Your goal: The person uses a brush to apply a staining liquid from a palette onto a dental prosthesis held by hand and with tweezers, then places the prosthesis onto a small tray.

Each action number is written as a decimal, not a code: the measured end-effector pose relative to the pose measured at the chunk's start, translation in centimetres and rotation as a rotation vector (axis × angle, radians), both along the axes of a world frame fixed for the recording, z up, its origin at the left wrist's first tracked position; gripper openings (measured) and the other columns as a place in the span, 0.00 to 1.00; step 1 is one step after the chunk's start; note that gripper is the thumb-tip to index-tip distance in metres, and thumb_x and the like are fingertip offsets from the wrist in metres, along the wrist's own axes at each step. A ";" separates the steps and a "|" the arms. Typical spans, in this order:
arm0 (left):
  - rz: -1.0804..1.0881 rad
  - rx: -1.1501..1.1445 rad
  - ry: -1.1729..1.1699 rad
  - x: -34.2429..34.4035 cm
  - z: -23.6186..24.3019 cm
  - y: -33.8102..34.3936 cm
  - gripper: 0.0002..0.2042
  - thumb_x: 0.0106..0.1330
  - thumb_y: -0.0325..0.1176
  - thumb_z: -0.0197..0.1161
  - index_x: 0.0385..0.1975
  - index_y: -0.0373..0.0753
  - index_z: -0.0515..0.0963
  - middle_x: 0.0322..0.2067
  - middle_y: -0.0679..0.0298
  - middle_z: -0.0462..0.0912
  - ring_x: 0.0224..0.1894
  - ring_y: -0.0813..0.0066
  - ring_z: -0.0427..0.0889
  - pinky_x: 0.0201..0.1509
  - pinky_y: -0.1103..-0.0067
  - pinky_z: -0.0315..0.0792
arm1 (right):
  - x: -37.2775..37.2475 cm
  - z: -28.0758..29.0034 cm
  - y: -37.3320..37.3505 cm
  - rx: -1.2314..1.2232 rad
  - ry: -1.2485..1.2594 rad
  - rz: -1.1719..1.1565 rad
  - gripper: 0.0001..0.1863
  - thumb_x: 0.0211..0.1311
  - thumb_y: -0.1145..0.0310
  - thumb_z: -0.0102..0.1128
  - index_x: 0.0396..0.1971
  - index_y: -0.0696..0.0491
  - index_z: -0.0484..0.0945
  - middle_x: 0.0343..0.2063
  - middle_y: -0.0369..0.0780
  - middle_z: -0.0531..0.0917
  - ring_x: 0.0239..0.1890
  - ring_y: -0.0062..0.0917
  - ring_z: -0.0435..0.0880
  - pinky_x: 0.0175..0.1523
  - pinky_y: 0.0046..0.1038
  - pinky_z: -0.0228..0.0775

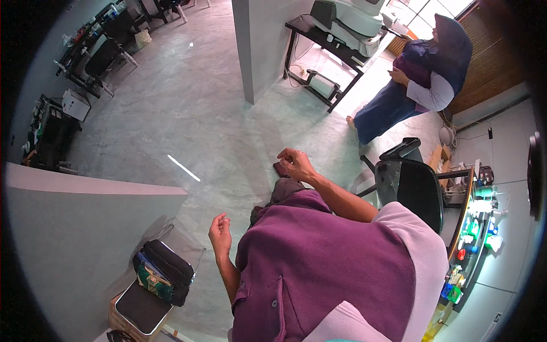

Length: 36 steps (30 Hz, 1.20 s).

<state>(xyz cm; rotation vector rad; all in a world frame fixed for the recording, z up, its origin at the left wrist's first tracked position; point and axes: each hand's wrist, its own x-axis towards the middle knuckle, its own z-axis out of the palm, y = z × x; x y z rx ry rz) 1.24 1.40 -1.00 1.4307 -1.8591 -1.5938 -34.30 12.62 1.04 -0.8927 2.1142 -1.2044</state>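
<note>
Holding: right hand (294, 164) pinched closed on a small dark object (281, 169), just under its fingertips.
Idle: left hand (220, 232) hung loosely curled, empty, well apart.

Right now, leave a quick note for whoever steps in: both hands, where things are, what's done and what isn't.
Left hand: empty, fingers loosely curled, raised beside the purple shirt, touching nothing.
Right hand: stretched forward, fingers closed over a small dark object; what it is cannot be told.
Nearby: black office chair on the right, dark bag on a low stool at lower left, another person standing farther off.
Done: dark object in hand. Left: nothing placed or set down shows yet.
</note>
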 end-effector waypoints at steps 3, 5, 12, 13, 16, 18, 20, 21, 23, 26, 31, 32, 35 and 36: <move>0.000 0.005 -0.006 -0.1 0.4 0.2 0.16 0.72 0.29 0.56 0.56 0.32 0.78 0.43 0.53 0.87 0.43 0.67 0.85 0.51 0.73 0.77 | 0.0 -0.2 0.1 -0.018 0.007 -0.001 0.11 0.61 0.73 0.60 0.42 0.60 0.84 0.29 0.46 0.87 0.31 0.29 0.85 0.40 0.31 0.77; 0.000 0.005 -0.006 -0.2 0.5 0.2 0.16 0.72 0.29 0.56 0.56 0.32 0.78 0.43 0.53 0.87 0.43 0.68 0.85 0.51 0.73 0.77 | 0.0 -0.2 0.1 -0.021 0.010 0.001 0.11 0.61 0.73 0.60 0.42 0.60 0.84 0.29 0.45 0.87 0.31 0.29 0.85 0.40 0.31 0.77; 0.011 -0.021 0.022 0.2 -0.5 0.3 0.14 0.71 0.28 0.58 0.54 0.35 0.79 0.41 0.56 0.88 0.43 0.70 0.86 0.48 0.75 0.78 | -0.2 -0.3 0.2 -0.018 0.041 0.023 0.11 0.61 0.72 0.60 0.42 0.59 0.84 0.30 0.46 0.87 0.32 0.31 0.86 0.40 0.33 0.77; 0.006 -0.025 0.023 0.1 -0.5 0.3 0.14 0.71 0.28 0.58 0.54 0.35 0.80 0.41 0.56 0.88 0.43 0.70 0.86 0.48 0.75 0.78 | -0.1 -0.2 0.2 -0.021 0.051 0.023 0.11 0.62 0.72 0.60 0.42 0.59 0.84 0.30 0.46 0.87 0.32 0.31 0.86 0.41 0.33 0.77; -0.001 -0.029 0.017 -0.2 0.0 0.4 0.14 0.71 0.28 0.58 0.54 0.34 0.79 0.41 0.55 0.88 0.43 0.70 0.86 0.48 0.75 0.78 | -0.4 -0.2 0.2 0.010 0.013 0.019 0.12 0.62 0.72 0.60 0.42 0.59 0.84 0.31 0.47 0.88 0.34 0.33 0.87 0.42 0.34 0.78; 0.005 -0.024 0.006 -0.2 0.2 0.4 0.14 0.71 0.28 0.58 0.54 0.34 0.79 0.41 0.55 0.88 0.43 0.70 0.86 0.48 0.75 0.78 | -0.3 0.1 0.2 -0.004 0.013 0.019 0.12 0.61 0.72 0.60 0.43 0.59 0.84 0.32 0.47 0.88 0.34 0.34 0.87 0.43 0.34 0.78; 0.013 -0.012 0.003 -0.3 0.3 0.4 0.14 0.71 0.29 0.58 0.54 0.34 0.79 0.41 0.55 0.88 0.43 0.70 0.86 0.48 0.74 0.78 | -0.3 0.2 0.2 -0.011 0.020 0.021 0.12 0.61 0.72 0.60 0.43 0.59 0.84 0.32 0.48 0.88 0.35 0.34 0.87 0.43 0.35 0.78; 0.017 -0.003 0.006 -0.3 0.3 0.4 0.14 0.71 0.29 0.58 0.54 0.34 0.79 0.41 0.55 0.88 0.43 0.70 0.86 0.48 0.74 0.78 | -0.3 0.3 0.2 -0.012 0.026 0.023 0.12 0.61 0.72 0.60 0.43 0.59 0.84 0.32 0.48 0.88 0.35 0.34 0.88 0.43 0.35 0.78; 0.021 0.008 0.013 -0.3 0.1 0.4 0.15 0.72 0.29 0.58 0.55 0.34 0.79 0.41 0.54 0.88 0.43 0.70 0.86 0.48 0.74 0.78 | -0.3 0.2 0.2 -0.008 0.025 0.022 0.12 0.61 0.72 0.60 0.43 0.59 0.84 0.33 0.48 0.88 0.35 0.34 0.88 0.43 0.35 0.78; 0.018 0.006 0.018 -0.3 0.0 0.3 0.15 0.72 0.29 0.58 0.55 0.34 0.79 0.41 0.54 0.88 0.43 0.70 0.86 0.49 0.74 0.78 | -0.4 -0.1 0.2 -0.001 0.011 0.016 0.12 0.61 0.73 0.60 0.43 0.59 0.84 0.33 0.48 0.88 0.35 0.34 0.88 0.44 0.34 0.79; 0.010 -0.006 0.019 -0.2 -0.2 0.1 0.15 0.71 0.29 0.58 0.55 0.34 0.79 0.41 0.54 0.88 0.43 0.69 0.86 0.49 0.74 0.78 | -0.2 0.4 0.1 0.021 -0.005 0.009 0.12 0.61 0.73 0.59 0.43 0.59 0.84 0.32 0.47 0.88 0.35 0.31 0.88 0.44 0.33 0.79; 0.020 -0.016 0.021 -0.2 -0.2 0.1 0.14 0.71 0.29 0.58 0.53 0.34 0.80 0.40 0.55 0.88 0.42 0.69 0.86 0.48 0.74 0.78 | -0.1 0.6 0.0 0.024 -0.008 0.009 0.12 0.61 0.73 0.59 0.43 0.59 0.84 0.32 0.47 0.88 0.35 0.30 0.88 0.44 0.32 0.79; 0.023 -0.045 -0.003 -0.2 0.0 0.1 0.10 0.71 0.29 0.58 0.46 0.33 0.82 0.37 0.57 0.88 0.41 0.70 0.86 0.47 0.74 0.78 | -0.1 0.6 -0.2 0.034 -0.008 0.016 0.12 0.62 0.73 0.59 0.43 0.59 0.84 0.32 0.46 0.88 0.36 0.29 0.88 0.44 0.32 0.79; 0.005 -0.054 -0.032 -0.2 0.2 0.0 0.09 0.71 0.30 0.58 0.43 0.33 0.82 0.36 0.57 0.88 0.40 0.70 0.86 0.46 0.74 0.77 | -0.2 0.4 -0.1 0.038 -0.002 0.021 0.12 0.62 0.73 0.59 0.43 0.59 0.84 0.33 0.46 0.89 0.36 0.30 0.88 0.44 0.32 0.79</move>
